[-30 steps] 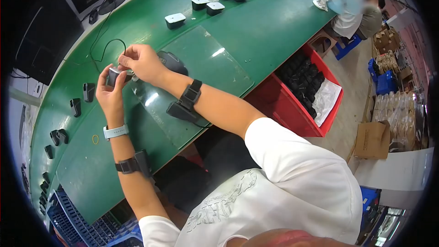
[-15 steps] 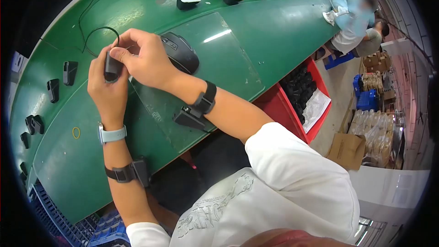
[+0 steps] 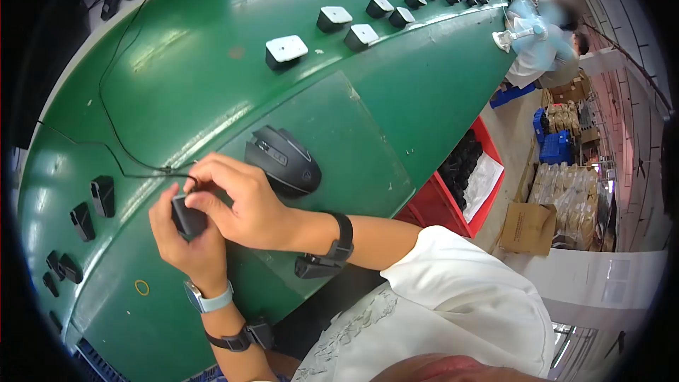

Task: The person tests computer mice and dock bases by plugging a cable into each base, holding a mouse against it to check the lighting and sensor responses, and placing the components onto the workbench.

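My left hand (image 3: 189,244) is wrapped round a small dark device (image 3: 188,219), low over the green table. My right hand (image 3: 237,201) is closed at the device's upper end, where a thin black cable (image 3: 145,164) arrives; its thumb and forefinger pinch there, and the fingers hide the cable's tip. The two hands are close together. Just beyond my right hand, a black computer mouse (image 3: 284,161) rests on a clear sheet (image 3: 353,141). A yellow rubber band (image 3: 142,288) lies on the table near my left wrist.
Several black devices with white tops, such as one (image 3: 286,49), line the far side. Several black holders (image 3: 103,195) stand at the left. A red bin (image 3: 453,201) with black parts is beside the table. A white fan (image 3: 503,39) and people are farther back.
The view has shifted, and the hands with the device now appear lower in it. The device has tilted; my right hand stays at its cable end. More of the cable shows across the table.
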Tool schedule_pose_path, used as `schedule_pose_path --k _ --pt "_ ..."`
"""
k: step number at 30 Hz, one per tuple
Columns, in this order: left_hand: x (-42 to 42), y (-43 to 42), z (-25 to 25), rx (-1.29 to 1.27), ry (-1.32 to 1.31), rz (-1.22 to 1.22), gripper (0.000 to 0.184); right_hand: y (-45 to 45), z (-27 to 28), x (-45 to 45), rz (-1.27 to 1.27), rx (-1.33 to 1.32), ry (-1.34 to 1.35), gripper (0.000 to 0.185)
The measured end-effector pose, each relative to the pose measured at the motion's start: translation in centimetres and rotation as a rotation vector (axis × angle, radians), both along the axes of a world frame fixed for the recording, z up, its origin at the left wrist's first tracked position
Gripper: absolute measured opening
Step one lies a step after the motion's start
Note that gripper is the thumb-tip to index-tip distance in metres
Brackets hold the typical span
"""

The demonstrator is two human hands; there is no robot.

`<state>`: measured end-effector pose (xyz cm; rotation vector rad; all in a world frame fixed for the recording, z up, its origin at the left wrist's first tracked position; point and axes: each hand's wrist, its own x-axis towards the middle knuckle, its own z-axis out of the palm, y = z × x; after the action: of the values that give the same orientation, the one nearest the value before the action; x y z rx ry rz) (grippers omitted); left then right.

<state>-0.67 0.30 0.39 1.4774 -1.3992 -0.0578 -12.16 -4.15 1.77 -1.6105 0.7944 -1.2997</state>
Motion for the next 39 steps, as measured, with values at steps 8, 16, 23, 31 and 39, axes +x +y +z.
schedule_pose_path --k 8,16,23,31,39 --pt "0.2 0.1 -0.5 0.025 -0.04 0.036 0.041 -0.2 -0.3 -0.2 -0.001 0.006 0.024 0.016" --pt "0.1 0.4 -0.5 -0.084 -0.145 0.062 0.046 -0.4 0.7 -0.9 0.063 0.125 -0.033 0.01" --pt "0.1 0.3 -0.5 -0.129 -0.105 0.019 0.044 -0.4 0.7 -0.8 0.065 0.085 -0.015 0.011" --pt "0.7 -0.2 -0.9 -0.037 0.019 0.044 0.033 -2.1 0.6 -2.8 -0.002 -0.402 0.387 0.042" --pt "3.5 -0.3 -0.7 0.094 1.213 -0.425 0.036 -2.4 1.7 -7.8 0.142 -0.231 1.251 0.069"
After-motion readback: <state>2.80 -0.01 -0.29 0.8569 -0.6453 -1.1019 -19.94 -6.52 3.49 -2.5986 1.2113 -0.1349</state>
